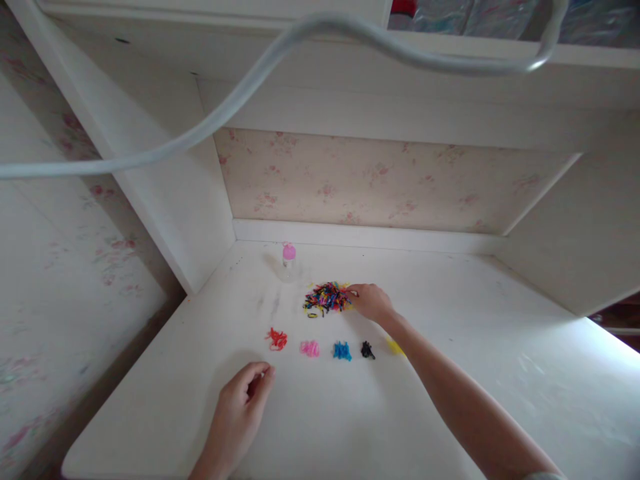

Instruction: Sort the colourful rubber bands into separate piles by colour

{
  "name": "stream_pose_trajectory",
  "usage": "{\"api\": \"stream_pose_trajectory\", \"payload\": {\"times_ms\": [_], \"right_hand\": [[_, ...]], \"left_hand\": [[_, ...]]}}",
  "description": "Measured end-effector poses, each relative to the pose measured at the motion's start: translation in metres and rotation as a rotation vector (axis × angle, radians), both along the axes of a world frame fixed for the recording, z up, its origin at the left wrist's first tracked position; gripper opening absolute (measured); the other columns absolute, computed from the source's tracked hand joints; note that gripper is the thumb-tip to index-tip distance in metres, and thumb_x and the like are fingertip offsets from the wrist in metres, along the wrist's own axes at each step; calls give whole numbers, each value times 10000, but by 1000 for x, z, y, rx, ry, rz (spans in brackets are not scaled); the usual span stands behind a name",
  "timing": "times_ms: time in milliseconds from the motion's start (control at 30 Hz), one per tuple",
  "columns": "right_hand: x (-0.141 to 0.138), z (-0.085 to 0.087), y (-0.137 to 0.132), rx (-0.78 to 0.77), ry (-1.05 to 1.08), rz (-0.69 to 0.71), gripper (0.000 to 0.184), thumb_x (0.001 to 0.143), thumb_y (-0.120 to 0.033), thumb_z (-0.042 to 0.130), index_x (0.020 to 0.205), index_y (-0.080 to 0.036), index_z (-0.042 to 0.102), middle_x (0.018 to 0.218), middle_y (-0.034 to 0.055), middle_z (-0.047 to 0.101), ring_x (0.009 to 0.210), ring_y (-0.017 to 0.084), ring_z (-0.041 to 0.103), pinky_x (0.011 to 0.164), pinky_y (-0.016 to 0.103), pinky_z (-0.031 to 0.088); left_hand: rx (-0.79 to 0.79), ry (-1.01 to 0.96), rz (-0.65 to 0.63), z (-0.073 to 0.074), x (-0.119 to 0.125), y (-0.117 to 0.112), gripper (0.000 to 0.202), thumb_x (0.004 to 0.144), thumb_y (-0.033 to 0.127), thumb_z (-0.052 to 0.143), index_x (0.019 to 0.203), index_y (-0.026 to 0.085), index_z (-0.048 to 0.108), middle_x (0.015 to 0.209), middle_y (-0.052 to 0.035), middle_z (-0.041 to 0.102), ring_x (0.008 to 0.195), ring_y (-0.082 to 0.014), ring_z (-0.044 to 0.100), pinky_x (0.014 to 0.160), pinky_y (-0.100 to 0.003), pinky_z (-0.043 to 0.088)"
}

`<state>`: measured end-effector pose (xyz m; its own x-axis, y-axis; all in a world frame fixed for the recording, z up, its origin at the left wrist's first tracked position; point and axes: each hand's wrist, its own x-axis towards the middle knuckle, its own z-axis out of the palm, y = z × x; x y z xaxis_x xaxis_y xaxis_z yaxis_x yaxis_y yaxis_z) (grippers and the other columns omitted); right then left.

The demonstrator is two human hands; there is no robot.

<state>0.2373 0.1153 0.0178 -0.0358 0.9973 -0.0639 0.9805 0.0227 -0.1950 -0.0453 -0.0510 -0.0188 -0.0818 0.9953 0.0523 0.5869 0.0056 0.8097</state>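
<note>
Bands of mixed colours lie in a pile (325, 298) on the desk (500, 373); the right hand (373, 302) pinches its edge, grip unclear. The left hand (243, 400) rests loosely curled, empty. Better to tease out one band, sparing the sorted clumps (342, 351).

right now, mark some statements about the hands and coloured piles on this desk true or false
1. The right hand touches the mixed pile of coloured bands. True.
2. The left hand holds the pink-capped bottle. False: the bottle stands alone at the back of the desk; the left hand lies near the front.
3. The red pile lies left of the pink pile. True.
4. The blue pile ends the row. False: it lies between the pink pile and the black pile.
</note>
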Motion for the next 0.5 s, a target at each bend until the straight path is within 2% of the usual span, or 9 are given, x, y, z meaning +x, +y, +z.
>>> {"api": "stream_pose_trajectory", "payload": {"times_ms": [267,500], "right_hand": [[2,-3,6,-17,-24,39,320,887,-389,426,1102,-345,659,1030,30,694,923,201,631,746,273,448],[2,-2,7,-12,-29,24,335,897,-331,398,1072,-280,679,1011,60,696,930,195,629,738,253,441]], "left_hand": [[13,22,-37,-2,0,1,343,870,484,431,837,196,614,617,17,583,554,-136,544,532,-216,428],[21,35,-51,-2,1,1,325,875,463,429,835,202,619,640,14,610,568,-135,563,547,-218,440]]}}
